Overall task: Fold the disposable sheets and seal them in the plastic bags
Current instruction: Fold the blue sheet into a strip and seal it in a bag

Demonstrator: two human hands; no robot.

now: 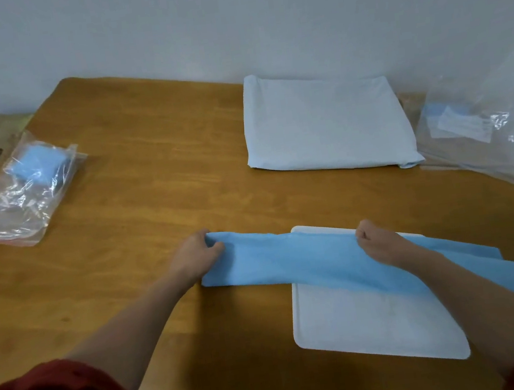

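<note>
Table centre bare, open to pass; filled bag far left; white folded stack, empty bags block right rear.

Both hands gripping blue sheet, wooden table

The white label inside the plastic bag is too blurred to read.

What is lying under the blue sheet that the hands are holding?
A white mat lies under the blue sheet, on the wooden table. The sheet covers the mat's upper part, so anything there is hidden.
</note>
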